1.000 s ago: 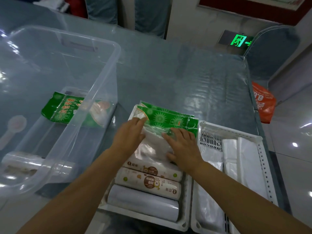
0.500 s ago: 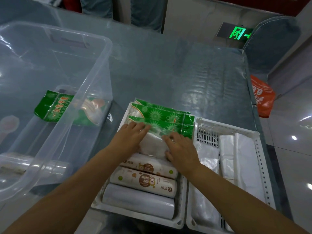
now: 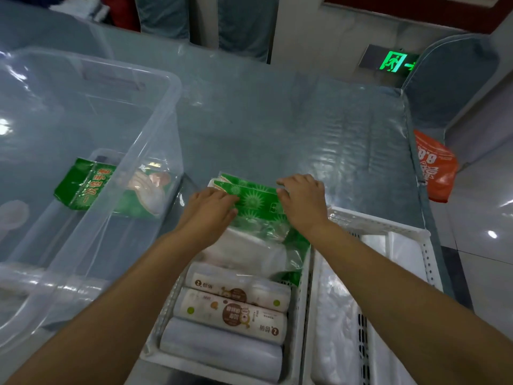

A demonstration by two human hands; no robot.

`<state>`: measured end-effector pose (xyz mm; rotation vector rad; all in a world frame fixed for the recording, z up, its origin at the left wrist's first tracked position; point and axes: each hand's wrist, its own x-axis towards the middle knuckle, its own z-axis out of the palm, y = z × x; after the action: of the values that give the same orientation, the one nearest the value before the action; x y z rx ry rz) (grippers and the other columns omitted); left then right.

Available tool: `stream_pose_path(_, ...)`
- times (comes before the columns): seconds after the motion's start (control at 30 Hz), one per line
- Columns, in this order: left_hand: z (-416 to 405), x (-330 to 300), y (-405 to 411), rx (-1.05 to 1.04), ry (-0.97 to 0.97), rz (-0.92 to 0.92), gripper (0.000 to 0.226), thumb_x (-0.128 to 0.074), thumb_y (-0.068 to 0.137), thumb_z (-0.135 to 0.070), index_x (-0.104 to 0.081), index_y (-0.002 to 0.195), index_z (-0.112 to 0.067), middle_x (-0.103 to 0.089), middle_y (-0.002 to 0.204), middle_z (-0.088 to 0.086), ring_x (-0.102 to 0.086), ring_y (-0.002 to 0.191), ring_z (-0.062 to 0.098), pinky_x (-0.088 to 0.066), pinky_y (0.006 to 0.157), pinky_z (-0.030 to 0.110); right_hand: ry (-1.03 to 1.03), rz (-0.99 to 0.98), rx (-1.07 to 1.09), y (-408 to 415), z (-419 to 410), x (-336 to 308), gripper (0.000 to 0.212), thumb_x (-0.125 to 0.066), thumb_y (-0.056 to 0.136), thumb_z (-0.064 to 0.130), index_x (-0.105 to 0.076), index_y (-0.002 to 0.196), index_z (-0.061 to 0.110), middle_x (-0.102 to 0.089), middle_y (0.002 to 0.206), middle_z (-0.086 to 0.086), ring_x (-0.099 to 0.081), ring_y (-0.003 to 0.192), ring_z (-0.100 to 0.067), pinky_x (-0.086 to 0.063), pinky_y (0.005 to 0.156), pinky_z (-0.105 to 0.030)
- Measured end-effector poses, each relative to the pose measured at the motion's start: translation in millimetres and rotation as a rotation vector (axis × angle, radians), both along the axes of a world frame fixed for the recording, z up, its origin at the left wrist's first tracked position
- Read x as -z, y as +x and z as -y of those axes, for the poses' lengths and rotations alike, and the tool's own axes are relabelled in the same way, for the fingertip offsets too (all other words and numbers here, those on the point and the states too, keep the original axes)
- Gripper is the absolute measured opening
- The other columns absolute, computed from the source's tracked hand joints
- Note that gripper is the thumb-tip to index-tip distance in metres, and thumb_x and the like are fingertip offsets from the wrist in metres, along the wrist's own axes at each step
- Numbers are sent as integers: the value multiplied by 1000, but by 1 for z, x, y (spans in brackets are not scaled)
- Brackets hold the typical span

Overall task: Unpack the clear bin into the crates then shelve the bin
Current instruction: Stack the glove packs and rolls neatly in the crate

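Dim, bluish indoor light, ceiling glare on the floor (image 3: 491,234) (right), wide-angle bending at edges, fairly sharp

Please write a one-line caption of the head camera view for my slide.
Both hands, left hand and right hand, press green packets into a white crate beside the clear bin.
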<state>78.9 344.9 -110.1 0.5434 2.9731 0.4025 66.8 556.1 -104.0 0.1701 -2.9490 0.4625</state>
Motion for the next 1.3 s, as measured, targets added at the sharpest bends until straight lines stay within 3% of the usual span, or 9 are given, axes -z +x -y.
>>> stream_pose_path(0.1, -6, 4, -15, 4, -126, -13, 30, -50, 86, -24, -57, 116, -24, -61, 114, 2, -47, 110, 26, -34, 87, 37, -20, 99, -55, -20, 2, 8, 24, -50, 92, 27, -63, 112, 21, -61, 113, -3, -49, 109, -23, -28, 90, -34)
stream_pose_path(0.33, -7, 6, -29, 50, -135, -72, 18, -61, 79, -27, -67, 96, -25, -65, 98, -3, -46, 105, 24, -30, 82, 34, -103, 129, -102, -30, 5, 19, 6, -67, 82, 26, -70, 87, 28, -60, 103, 3, -45, 105, -20, -22, 82, -30)
stream_pose_path(0.53, -17, 7, -37, 65, -71, -82, 41, -61, 76, -19, -56, 116, -25, -56, 118, 1, -43, 112, 26, -29, 89, 36, -127, 122, -71, -35, -5, 18, 16, -61, 86, 29, -68, 99, 23, -62, 104, -1, -49, 104, -20, -25, 82, -30)
stream_pose_path(0.63, -20, 11, -39, 99, -56, -43, 49, -58, 79, -21, -49, 127, -25, -54, 124, 1, -42, 117, 25, -27, 97, 38, -75, 167, -53, -35, -10, 20, 13, -59, 87, 29, -69, 93, 22, -62, 94, 0, -52, 94, -20, -26, 79, -30)
stream_pose_path(0.77, -19, 17, -37, 109, -74, -1, 47, -59, 79, -25, -52, 125, -24, -55, 120, 1, -44, 116, 24, -28, 101, 39, -119, 201, -50, -33, -9, 19, 12, -60, 88, 24, -68, 85, 16, -64, 90, -2, -56, 82, -19, -34, 74, -27)
stream_pose_path(0.93, -20, 16, -35, 82, -34, 12, 46, -58, 81, -23, -51, 127, -23, -54, 122, 2, -43, 117, 25, -26, 100, 36, -115, 186, -44, -35, -9, 19, 12, -60, 88, 21, -66, 79, 16, -65, 88, 0, -54, 79, -16, -32, 82, -29)
stream_pose_path(1.07, -17, 9, -33, 17, 59, 20, 42, -61, 80, -21, -56, 122, -22, -56, 120, 4, -45, 114, 27, -31, 96, 34, -151, -3, -60, -27, -11, 12, 7, -65, 82, 19, -64, 77, 14, -62, 80, -1, -46, 78, -14, -37, 75, -30)
stream_pose_path(1.2, -11, 2, -17, 52, 126, 71, 35, -65, 80, -32, -63, 114, -23, -60, 112, 4, -51, 107, 26, -36, 88, 32, -134, 11, -183, 1, -9, 9, 22, -66, 82, 36, -64, 73, 16, -61, 71, 2, -44, 70, -10, -32, 72, -29)
stream_pose_path(1.3, -3, 2, 3, 83, 153, 22, 43, -67, 76, -44, -63, 114, -24, -61, 114, 1, -50, 111, 23, -34, 92, 35, -134, 17, -290, 29, -7, 9, 38, -63, 80, 50, -67, 96, 15, -64, 86, -2, -48, 81, -12, -37, 78, -32)
